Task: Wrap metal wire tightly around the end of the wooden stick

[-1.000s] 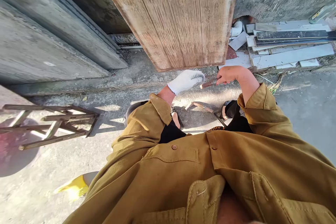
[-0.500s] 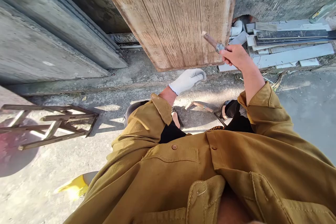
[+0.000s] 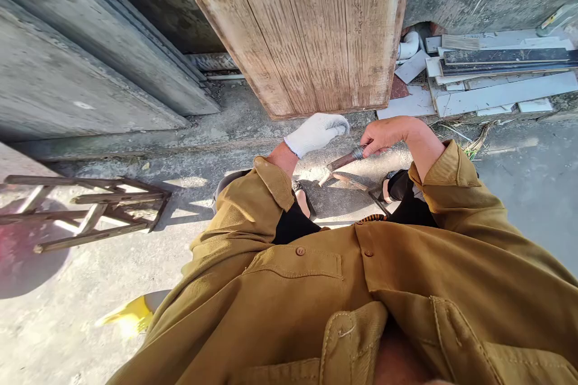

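Note:
My right hand (image 3: 383,134), bare, is closed around a dark wooden handle (image 3: 345,160) with wire-like wrapping (image 3: 359,152) beside the fingers. The handle slants down to the left, its pale end low over the ground. My left hand (image 3: 318,133), in a white knit glove, is at the lower edge of the wooden panel (image 3: 311,30), fingers curled; what they hold, if anything, is hidden. Below the hands a light brown stick-like piece (image 3: 350,181) lies on the concrete between my feet, partly overlapped by the handle.
A wooden stool (image 3: 103,210) lies on its side at left. Stacked strips and boards (image 3: 506,87) lie by the wall at right, near a white pipe elbow (image 3: 410,45). Large grey slabs (image 3: 90,66) lean at upper left. Something yellow (image 3: 133,316) is at lower left.
My right hand has come down and left, and the handle has swung from pointing up-left to pointing down-left. My gloved left hand has shifted slightly left.

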`<action>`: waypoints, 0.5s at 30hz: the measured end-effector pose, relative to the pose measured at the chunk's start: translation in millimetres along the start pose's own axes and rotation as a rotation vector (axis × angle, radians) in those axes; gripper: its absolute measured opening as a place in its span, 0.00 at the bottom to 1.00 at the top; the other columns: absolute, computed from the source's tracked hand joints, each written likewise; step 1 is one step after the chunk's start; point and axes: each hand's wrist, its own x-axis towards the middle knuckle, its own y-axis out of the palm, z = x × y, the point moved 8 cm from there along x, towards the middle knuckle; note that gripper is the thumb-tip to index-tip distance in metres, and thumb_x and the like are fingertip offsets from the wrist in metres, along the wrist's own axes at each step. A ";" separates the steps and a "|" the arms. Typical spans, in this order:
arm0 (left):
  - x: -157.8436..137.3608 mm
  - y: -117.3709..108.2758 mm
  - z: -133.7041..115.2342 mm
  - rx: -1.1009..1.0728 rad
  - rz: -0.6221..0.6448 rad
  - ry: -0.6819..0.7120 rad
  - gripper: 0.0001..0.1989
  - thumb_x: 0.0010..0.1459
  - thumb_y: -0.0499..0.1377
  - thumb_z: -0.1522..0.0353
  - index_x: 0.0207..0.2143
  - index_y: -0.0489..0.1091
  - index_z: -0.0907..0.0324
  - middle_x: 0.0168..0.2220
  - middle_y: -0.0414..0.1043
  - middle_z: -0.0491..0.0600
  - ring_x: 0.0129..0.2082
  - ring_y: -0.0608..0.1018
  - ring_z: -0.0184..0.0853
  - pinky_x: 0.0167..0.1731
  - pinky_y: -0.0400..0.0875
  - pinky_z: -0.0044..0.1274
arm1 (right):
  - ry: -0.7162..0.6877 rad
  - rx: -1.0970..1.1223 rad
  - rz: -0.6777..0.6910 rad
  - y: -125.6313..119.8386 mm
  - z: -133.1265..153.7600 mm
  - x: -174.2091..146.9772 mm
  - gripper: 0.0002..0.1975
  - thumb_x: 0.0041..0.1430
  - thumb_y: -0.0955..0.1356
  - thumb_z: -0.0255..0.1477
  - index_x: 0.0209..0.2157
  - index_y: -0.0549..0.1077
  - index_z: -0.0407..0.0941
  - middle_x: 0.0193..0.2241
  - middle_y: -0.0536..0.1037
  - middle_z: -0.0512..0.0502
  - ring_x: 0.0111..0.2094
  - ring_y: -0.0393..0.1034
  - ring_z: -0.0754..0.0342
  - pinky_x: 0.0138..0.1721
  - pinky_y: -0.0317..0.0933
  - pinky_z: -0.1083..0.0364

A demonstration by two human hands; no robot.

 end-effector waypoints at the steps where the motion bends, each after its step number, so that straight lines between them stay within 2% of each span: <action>1: 0.9 2.2 2.0 -0.037 0.018 0.002 0.09 0.62 0.60 0.66 0.37 0.79 0.60 0.32 0.78 0.47 0.35 0.77 0.35 0.41 0.74 0.25 | -0.073 0.064 -0.014 -1.2 5.3 -3.8 0.16 0.71 0.74 0.31 0.27 0.76 0.44 0.22 0.73 0.52 0.25 0.65 0.57 0.32 0.57 0.55; 2: 1.4 4.3 4.3 -0.085 0.028 -0.007 0.08 0.62 0.61 0.66 0.36 0.78 0.59 0.32 0.77 0.47 0.33 0.77 0.35 0.39 0.73 0.25 | -0.129 0.126 -0.076 -6.9 8.0 -8.2 0.15 0.70 0.74 0.31 0.28 0.76 0.44 0.22 0.73 0.53 0.26 0.65 0.58 0.33 0.58 0.55; 4: 0.7 8.2 8.9 -0.194 0.026 -0.056 0.06 0.63 0.62 0.65 0.36 0.76 0.59 0.28 0.74 0.47 0.28 0.73 0.33 0.32 0.70 0.24 | -0.181 0.257 -0.287 -25.3 5.8 -18.7 0.16 0.71 0.74 0.34 0.29 0.75 0.44 0.22 0.73 0.52 0.25 0.65 0.58 0.32 0.59 0.56; 6: -2.9 11.4 9.7 -0.280 0.009 -0.112 0.06 0.66 0.61 0.66 0.37 0.75 0.58 0.25 0.68 0.45 0.23 0.68 0.32 0.26 0.64 0.24 | -0.174 0.395 -0.512 -41.7 -2.3 -30.0 0.20 0.74 0.74 0.40 0.28 0.73 0.45 0.22 0.72 0.51 0.25 0.63 0.59 0.30 0.60 0.57; 8: -8.8 14.2 4.0 -0.300 0.002 -0.129 0.06 0.68 0.58 0.68 0.39 0.75 0.58 0.23 0.65 0.43 0.21 0.65 0.31 0.25 0.61 0.24 | -0.158 0.517 -0.675 -48.8 -9.5 -38.1 0.24 0.75 0.74 0.46 0.29 0.71 0.46 0.22 0.71 0.50 0.24 0.62 0.58 0.27 0.59 0.57; 11: -19.2 17.0 -7.3 -0.193 -0.019 -0.104 0.08 0.68 0.56 0.71 0.40 0.76 0.60 0.24 0.66 0.43 0.23 0.67 0.32 0.29 0.65 0.24 | -0.136 0.645 -0.787 -43.1 -16.8 -39.9 0.28 0.75 0.74 0.52 0.29 0.69 0.47 0.23 0.71 0.49 0.24 0.61 0.58 0.24 0.58 0.57; 15: -33.7 26.5 -16.2 0.113 -0.086 -0.020 0.11 0.69 0.57 0.68 0.41 0.80 0.60 0.34 0.78 0.49 0.35 0.78 0.38 0.43 0.72 0.28 | -0.026 0.649 -0.815 -18.9 -29.3 -35.3 0.28 0.78 0.71 0.50 0.28 0.68 0.47 0.23 0.70 0.48 0.24 0.61 0.57 0.26 0.60 0.55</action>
